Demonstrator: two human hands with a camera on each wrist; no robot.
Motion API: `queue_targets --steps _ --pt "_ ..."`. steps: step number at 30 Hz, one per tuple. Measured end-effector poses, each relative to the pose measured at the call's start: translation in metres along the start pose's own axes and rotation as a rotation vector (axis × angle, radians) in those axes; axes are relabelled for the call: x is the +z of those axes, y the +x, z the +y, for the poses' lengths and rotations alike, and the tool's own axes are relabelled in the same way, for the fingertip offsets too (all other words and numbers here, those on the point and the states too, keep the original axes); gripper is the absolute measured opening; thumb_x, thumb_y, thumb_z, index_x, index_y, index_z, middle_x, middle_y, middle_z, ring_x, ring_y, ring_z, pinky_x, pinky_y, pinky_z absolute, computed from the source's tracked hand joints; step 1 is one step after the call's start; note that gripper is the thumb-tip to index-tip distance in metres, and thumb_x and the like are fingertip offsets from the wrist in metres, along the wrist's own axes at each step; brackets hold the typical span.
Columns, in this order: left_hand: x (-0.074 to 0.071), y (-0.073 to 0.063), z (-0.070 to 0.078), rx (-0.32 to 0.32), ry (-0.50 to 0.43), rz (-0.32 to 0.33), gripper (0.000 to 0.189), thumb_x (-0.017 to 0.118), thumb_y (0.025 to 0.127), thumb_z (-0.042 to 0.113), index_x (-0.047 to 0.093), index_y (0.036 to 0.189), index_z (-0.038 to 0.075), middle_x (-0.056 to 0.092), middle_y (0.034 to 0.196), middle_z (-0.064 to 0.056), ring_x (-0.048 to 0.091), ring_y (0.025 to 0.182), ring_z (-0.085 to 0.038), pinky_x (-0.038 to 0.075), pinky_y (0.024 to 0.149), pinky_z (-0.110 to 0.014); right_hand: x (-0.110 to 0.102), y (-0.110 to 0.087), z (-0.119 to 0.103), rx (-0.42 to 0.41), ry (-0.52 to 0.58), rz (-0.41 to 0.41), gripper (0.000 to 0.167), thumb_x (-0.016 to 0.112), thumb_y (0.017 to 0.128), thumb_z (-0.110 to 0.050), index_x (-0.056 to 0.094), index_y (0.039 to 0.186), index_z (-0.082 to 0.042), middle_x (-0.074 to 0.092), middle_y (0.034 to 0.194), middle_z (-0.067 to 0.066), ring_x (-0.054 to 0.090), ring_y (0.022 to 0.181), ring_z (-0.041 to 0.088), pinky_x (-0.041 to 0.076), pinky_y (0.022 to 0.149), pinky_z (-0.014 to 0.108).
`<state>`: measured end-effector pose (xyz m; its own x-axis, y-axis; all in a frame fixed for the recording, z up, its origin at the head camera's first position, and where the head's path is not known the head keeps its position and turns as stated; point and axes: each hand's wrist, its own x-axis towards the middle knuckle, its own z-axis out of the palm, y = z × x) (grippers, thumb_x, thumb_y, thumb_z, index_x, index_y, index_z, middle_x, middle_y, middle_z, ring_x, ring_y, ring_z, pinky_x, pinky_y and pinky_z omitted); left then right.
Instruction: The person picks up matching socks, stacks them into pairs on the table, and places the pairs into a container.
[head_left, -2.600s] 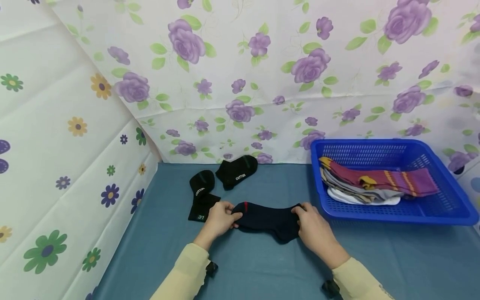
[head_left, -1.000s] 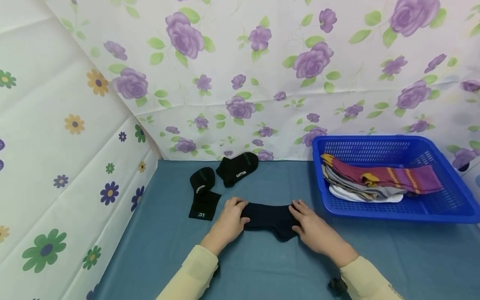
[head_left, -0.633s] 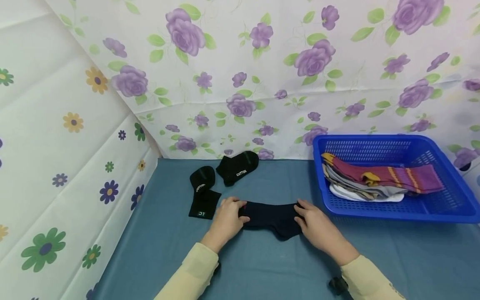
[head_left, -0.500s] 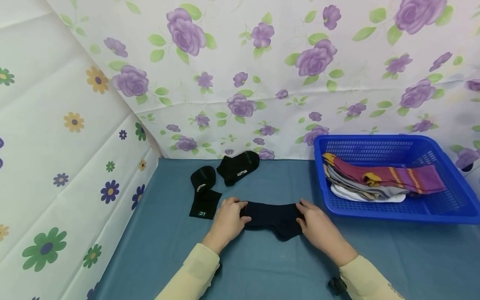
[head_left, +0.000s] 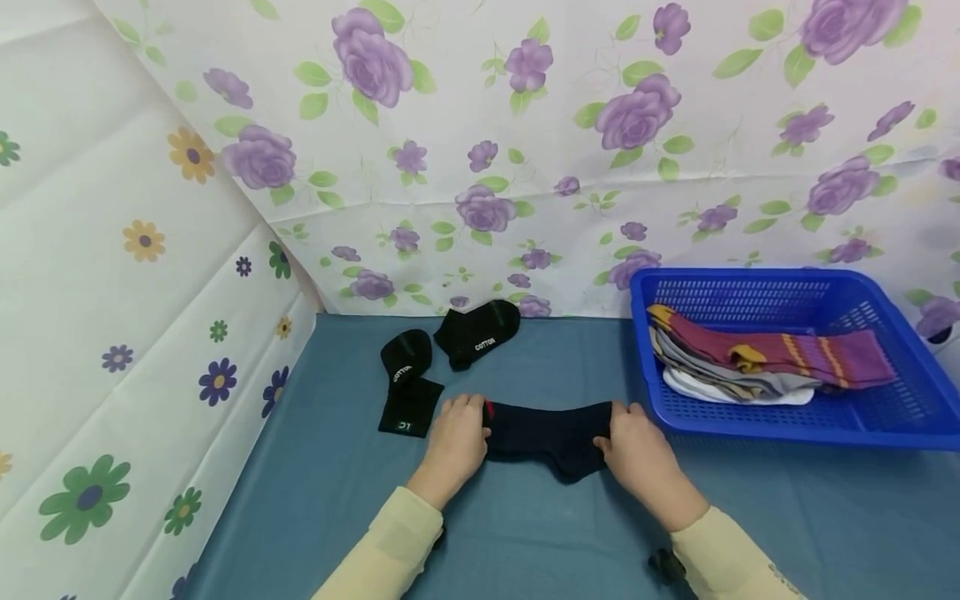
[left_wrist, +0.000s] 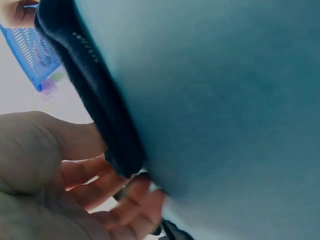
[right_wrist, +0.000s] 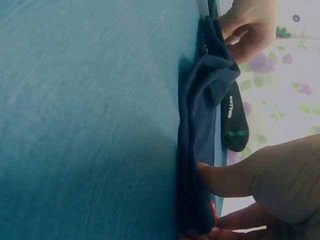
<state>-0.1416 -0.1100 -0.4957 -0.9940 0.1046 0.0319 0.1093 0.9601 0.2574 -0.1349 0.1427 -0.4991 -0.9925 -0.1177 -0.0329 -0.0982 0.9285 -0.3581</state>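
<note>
A dark navy sock bundle, apparently with layers laid together, stretches sideways on the blue cloth, a red mark at its left end. My left hand grips that end, thumb on the near side and fingers around the edge; the left wrist view shows the thumb pressed to the navy fabric. At the opposite end my right hand pinches the sock. In the right wrist view, its thumb lies on the fabric while the fingers tuck at the far edge, partly hidden.
Two black socks, one folded over and one flat, lie behind my left hand. A blue plastic basket at the right holds maroon-and-yellow socks over grey and white ones. Flowered sheets border the blue cloth.
The navy sock has been drawn slightly towards my left-right middle and straightened. My fingers, lying over its ends a second ago, now curl round them, and the red mark shows again.
</note>
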Motion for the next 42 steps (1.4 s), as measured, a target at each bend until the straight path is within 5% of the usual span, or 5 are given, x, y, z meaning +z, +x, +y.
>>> queue_targets --steps 9,21,29,36,42 --pt "-0.003 0.000 0.005 -0.088 0.054 -0.017 0.035 0.073 0.082 0.023 0.062 0.111 0.008 0.057 0.111 -0.015 0.053 0.091 -0.029 0.051 0.071 -0.043 0.002 -0.001 0.000 0.016 0.018 -0.048 0.055 0.071 0.083 -0.022 0.049 0.121 0.010 0.056 0.092 0.019 0.060 0.073 0.025 0.051 0.061 0.040" --pt "-0.005 0.002 0.005 -0.134 -0.012 -0.060 0.042 0.074 0.080 0.024 0.060 0.117 0.010 0.053 0.119 -0.016 0.052 0.103 -0.033 0.049 0.080 -0.051 0.004 -0.004 -0.001 0.006 0.002 -0.005 0.050 0.072 0.082 -0.021 0.052 0.118 0.007 0.056 0.088 0.015 0.057 0.067 0.021 0.048 0.056 0.036" --pt "-0.006 0.005 0.005 -0.143 -0.035 -0.073 0.043 0.074 0.080 0.023 0.059 0.118 0.011 0.056 0.117 -0.015 0.053 0.106 -0.031 0.046 0.083 -0.055 0.001 0.000 -0.002 -0.020 0.011 0.013 0.064 0.074 0.080 -0.017 0.043 0.125 0.016 0.060 0.097 0.027 0.063 0.081 0.034 0.052 0.069 0.044" --pt "-0.006 0.008 0.000 -0.097 -0.104 -0.093 0.038 0.072 0.082 0.020 0.059 0.116 0.009 0.063 0.111 -0.011 0.057 0.103 -0.029 0.047 0.087 -0.051 -0.003 0.006 -0.005 -0.009 0.041 -0.025 0.020 0.074 0.077 -0.010 0.058 0.085 -0.002 0.057 0.076 0.008 0.055 0.067 0.020 0.046 0.056 0.035" --pt "-0.005 0.004 -0.010 -0.062 -0.224 -0.167 0.035 0.069 0.084 0.016 0.060 0.117 0.009 0.063 0.111 -0.010 0.059 0.101 -0.024 0.050 0.086 -0.041 0.002 0.003 -0.004 -0.027 0.073 -0.029 0.020 0.071 0.079 -0.010 0.062 0.096 -0.004 0.056 0.084 0.008 0.055 0.071 0.018 0.047 0.058 0.033"
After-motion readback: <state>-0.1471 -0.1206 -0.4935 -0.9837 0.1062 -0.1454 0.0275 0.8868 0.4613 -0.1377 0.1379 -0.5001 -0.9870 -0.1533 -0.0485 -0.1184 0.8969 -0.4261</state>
